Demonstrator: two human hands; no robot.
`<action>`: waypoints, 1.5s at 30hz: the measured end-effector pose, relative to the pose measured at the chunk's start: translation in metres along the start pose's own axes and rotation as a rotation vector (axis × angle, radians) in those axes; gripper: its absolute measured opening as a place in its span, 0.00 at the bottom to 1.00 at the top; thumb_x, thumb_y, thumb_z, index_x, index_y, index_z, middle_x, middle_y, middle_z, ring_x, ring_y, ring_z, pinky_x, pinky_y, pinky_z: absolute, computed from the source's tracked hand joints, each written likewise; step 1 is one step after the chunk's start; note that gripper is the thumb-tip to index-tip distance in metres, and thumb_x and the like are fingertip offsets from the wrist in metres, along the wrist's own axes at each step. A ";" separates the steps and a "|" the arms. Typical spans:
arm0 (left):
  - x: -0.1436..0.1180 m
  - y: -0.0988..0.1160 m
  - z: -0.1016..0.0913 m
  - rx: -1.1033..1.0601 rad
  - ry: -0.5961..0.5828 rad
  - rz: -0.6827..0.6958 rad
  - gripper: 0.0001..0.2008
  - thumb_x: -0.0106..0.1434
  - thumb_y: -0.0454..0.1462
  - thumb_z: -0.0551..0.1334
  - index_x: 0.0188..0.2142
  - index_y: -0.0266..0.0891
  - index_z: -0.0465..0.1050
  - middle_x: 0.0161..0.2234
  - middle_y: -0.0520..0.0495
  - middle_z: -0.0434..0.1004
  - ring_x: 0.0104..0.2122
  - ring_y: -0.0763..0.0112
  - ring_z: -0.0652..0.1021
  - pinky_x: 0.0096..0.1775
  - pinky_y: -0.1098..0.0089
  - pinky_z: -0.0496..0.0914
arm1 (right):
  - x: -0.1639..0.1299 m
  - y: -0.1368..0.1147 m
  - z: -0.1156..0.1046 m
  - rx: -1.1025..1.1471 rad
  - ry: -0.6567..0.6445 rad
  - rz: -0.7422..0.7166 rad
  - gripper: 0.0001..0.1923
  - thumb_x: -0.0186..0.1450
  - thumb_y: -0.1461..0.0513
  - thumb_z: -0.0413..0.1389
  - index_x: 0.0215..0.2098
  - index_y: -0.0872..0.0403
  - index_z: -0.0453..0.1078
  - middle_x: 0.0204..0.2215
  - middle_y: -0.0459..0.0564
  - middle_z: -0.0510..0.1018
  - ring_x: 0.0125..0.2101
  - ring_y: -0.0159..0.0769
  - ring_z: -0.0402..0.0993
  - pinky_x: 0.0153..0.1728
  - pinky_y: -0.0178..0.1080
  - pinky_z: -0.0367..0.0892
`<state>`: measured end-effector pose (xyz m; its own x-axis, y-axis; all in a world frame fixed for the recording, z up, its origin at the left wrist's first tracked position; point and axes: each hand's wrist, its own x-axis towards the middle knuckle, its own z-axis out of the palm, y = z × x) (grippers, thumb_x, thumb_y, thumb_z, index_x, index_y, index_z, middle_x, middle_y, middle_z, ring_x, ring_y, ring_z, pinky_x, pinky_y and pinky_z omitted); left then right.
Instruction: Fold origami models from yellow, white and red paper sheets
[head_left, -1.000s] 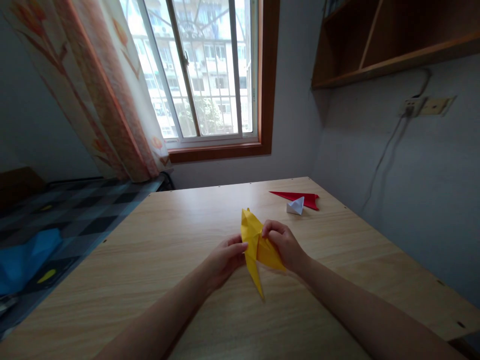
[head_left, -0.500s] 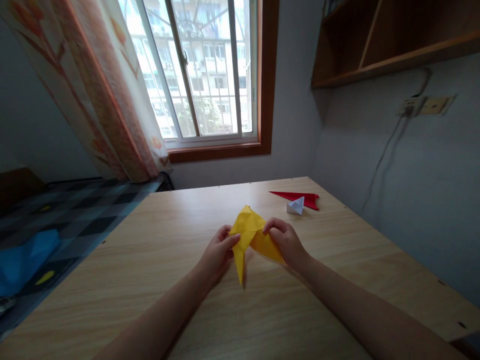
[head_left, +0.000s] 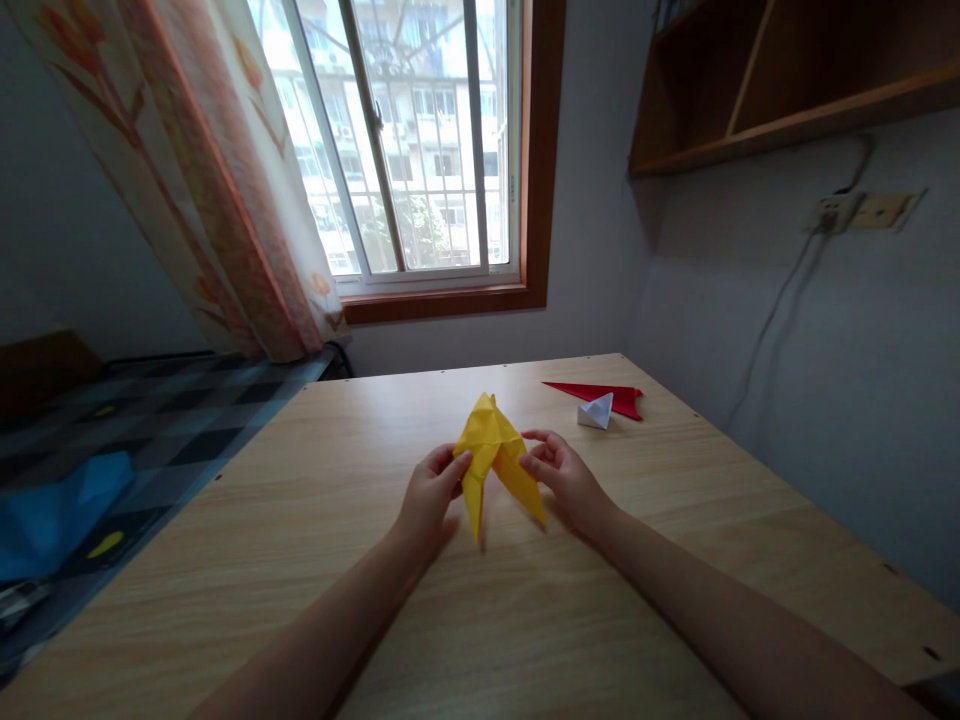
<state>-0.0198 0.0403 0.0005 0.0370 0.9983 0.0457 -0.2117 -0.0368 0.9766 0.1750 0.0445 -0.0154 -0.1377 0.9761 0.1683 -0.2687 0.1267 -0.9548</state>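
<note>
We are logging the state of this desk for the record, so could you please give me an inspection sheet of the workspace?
Surface: light wooden table, mostly bare, set against the wall.
Job's things: yellow folded paper, two pointed flaps hanging down toward the table.
Clutter: red folded paper lying flat at the far right; small white folded paper lies against it.
Grippers: left hand pinches the yellow paper's left flap; right hand holds its right flap at the fingertips.
Cables: cord hangs down the wall from a wall socket.
Surroundings: window, patterned curtain, wooden shelf, checkered bedding to the left.
</note>
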 end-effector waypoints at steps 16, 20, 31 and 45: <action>-0.002 0.005 -0.001 0.178 0.087 0.126 0.18 0.52 0.49 0.69 0.31 0.36 0.76 0.27 0.49 0.76 0.27 0.70 0.74 0.28 0.72 0.69 | 0.001 0.006 -0.005 -0.116 -0.014 -0.105 0.11 0.58 0.55 0.62 0.32 0.52 0.68 0.30 0.44 0.74 0.32 0.36 0.70 0.35 0.37 0.65; 0.000 0.005 -0.004 0.193 0.092 0.160 0.19 0.52 0.51 0.68 0.30 0.36 0.76 0.25 0.50 0.74 0.25 0.70 0.72 0.26 0.73 0.66 | 0.004 0.007 -0.010 -0.185 0.015 -0.137 0.12 0.58 0.54 0.62 0.33 0.52 0.68 0.30 0.45 0.75 0.33 0.38 0.71 0.36 0.38 0.66; 0.006 0.007 -0.010 0.154 0.089 0.174 0.19 0.55 0.52 0.66 0.33 0.37 0.77 0.33 0.46 0.77 0.33 0.66 0.75 0.34 0.70 0.69 | 0.006 -0.003 -0.011 -0.029 0.072 -0.080 0.16 0.54 0.52 0.66 0.34 0.52 0.71 0.32 0.48 0.79 0.36 0.42 0.76 0.37 0.41 0.70; -0.007 -0.003 0.002 0.440 -0.174 0.207 0.16 0.59 0.41 0.64 0.45 0.39 0.75 0.43 0.43 0.78 0.42 0.59 0.76 0.43 0.63 0.69 | 0.009 0.000 -0.012 -0.040 0.171 -0.171 0.14 0.56 0.52 0.64 0.35 0.51 0.70 0.33 0.48 0.77 0.36 0.42 0.75 0.38 0.42 0.70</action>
<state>-0.0171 0.0336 -0.0018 0.2077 0.9470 0.2452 0.1982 -0.2862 0.9375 0.1856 0.0554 -0.0169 0.0704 0.9550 0.2880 -0.2358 0.2965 -0.9255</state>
